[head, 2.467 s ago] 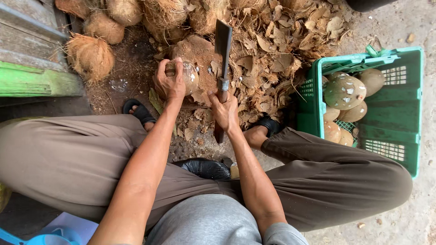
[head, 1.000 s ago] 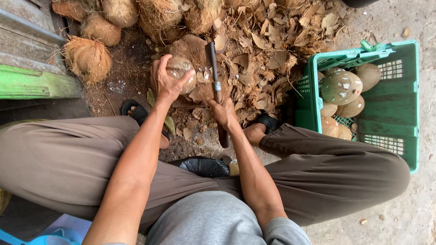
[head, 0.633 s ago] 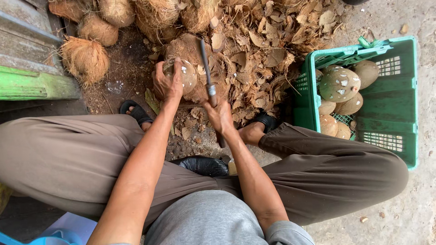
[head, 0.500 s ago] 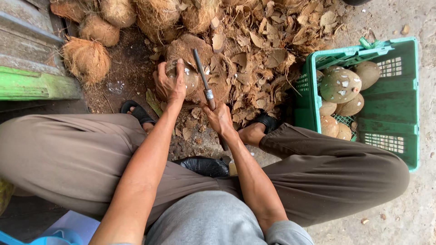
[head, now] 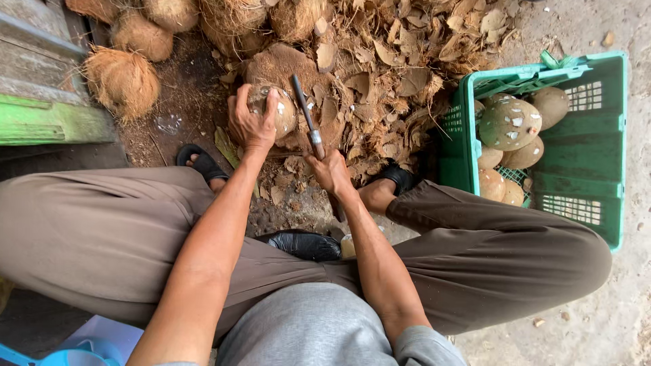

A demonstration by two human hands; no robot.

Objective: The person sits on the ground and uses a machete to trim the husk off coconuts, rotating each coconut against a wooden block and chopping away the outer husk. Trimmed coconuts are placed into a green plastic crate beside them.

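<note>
Left hand: grip closed over a round, partly peeled coconut — mottled brown.
Right hand: grip wrapped around a cleaver — narrow dark blade.
Crate: green plastic, latticed.

The ground is bare dark soil at centre and pale concrete at right. On it lie a heap of dry husk pieces, several fibrous coconuts at upper left, and a green crate at right holding peeled coconuts.
</note>
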